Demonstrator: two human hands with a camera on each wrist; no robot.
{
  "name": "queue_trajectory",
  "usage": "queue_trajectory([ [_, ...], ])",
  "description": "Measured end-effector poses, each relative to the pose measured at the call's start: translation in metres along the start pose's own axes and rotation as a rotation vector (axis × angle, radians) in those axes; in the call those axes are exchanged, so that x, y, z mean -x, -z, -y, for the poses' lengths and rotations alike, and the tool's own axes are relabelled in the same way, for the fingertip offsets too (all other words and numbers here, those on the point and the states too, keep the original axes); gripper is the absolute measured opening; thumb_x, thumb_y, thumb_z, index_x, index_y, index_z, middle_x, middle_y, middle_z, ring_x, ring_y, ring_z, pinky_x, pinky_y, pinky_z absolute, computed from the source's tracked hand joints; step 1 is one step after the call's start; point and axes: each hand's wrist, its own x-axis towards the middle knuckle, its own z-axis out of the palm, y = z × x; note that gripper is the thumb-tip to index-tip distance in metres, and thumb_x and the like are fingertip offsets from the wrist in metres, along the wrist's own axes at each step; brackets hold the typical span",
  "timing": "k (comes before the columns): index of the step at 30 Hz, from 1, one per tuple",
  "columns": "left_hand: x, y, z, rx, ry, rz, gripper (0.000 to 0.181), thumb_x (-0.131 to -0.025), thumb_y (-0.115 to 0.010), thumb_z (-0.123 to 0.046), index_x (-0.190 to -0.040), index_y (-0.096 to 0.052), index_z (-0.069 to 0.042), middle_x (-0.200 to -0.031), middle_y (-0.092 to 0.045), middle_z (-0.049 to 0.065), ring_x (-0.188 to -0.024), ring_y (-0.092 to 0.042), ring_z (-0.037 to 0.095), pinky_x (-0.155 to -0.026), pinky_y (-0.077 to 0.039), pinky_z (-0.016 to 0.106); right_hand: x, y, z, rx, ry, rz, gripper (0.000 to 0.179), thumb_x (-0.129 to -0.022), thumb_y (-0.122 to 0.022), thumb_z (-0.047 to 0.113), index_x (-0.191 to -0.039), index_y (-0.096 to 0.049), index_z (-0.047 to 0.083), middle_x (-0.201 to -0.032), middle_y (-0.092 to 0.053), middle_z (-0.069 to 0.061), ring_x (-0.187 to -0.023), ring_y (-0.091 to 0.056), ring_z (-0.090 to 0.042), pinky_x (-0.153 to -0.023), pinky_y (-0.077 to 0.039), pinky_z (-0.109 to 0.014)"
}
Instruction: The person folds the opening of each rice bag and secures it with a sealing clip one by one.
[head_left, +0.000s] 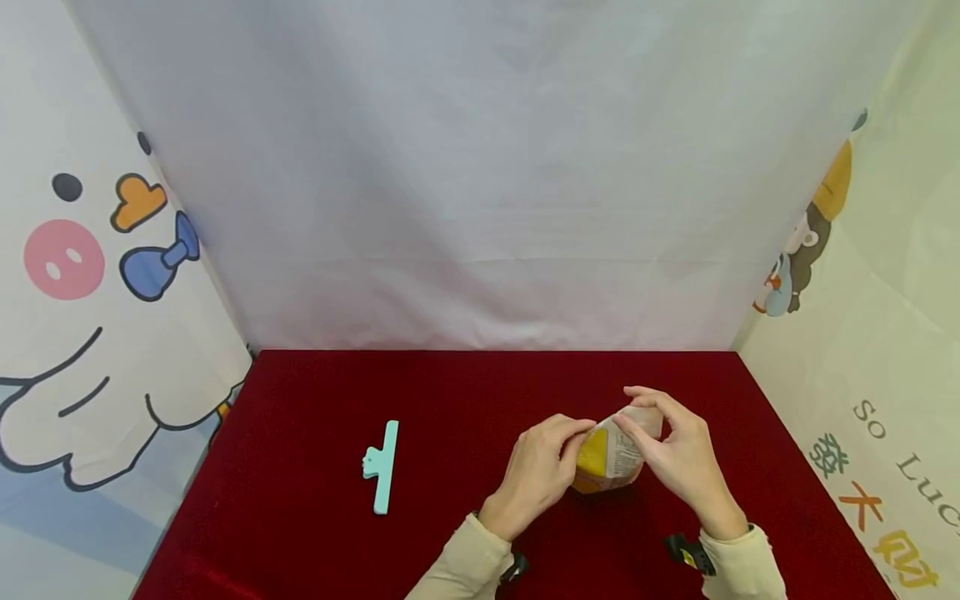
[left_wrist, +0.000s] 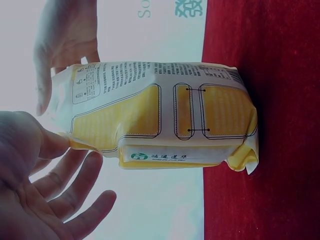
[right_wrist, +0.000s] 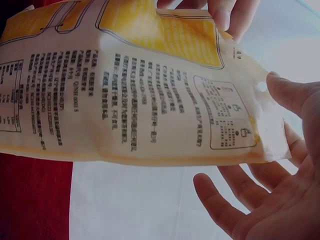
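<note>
A yellow and white printed food bag (head_left: 611, 454) stands on the red cloth at the right of centre, its top edge between both hands. My left hand (head_left: 536, 467) pinches the near-left top corner between thumb and forefinger, the other fingers spread loosely in the left wrist view. At the opposite top corner my right hand (head_left: 678, 450) pinches the bag with thumb and fingers. Dense print covers the side panel (right_wrist: 125, 100) facing the right wrist camera. A light teal bag clip (head_left: 385, 468) lies on the cloth to the left, apart from both hands.
A dark red cloth (head_left: 315, 417) covers the tabletop. A pale curtain (head_left: 495, 183) rises behind its back edge. Printed hangings with cartoon figures flank it, one on the left (head_left: 90, 333) and one on the right (head_left: 862, 350).
</note>
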Motion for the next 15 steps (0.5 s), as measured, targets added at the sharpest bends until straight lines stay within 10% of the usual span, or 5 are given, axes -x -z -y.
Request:
queue_trajectory([
  [5, -0.0006, -0.0014, 0.0009, -0.003, -0.018, -0.015, 0.021, -0.107, -0.066, -0.016, -0.121, -0.081, -0.014, -0.107, -0.08, -0.002, -0.088, -0.072, 0.007, -0.076, -0.057, 0.017, -0.0009, -0.0019, 0.0008, -0.024, 0.0, -0.012, 0.018, -0.088, -0.085, 0.003, -0.097, -0.073, 0.012, -0.126, -0.078, -0.01, -0.114, -0.063, 0.011, -0.095, -0.043, -0.002],
  [15, -0.0012, -0.0039, 0.0029, -0.006, -0.02, -0.035, 0.02, -0.106, -0.068, -0.016, -0.12, -0.081, -0.015, -0.109, -0.08, -0.003, -0.093, -0.074, 0.007, -0.079, -0.058, 0.017, -0.0021, 0.0005, 0.0067, 0.048, -0.076, 0.038, 0.017, -0.095, -0.082, 0.014, -0.111, -0.077, 0.011, -0.129, -0.077, -0.007, -0.111, -0.073, -0.026, -0.082, -0.059, -0.025],
])
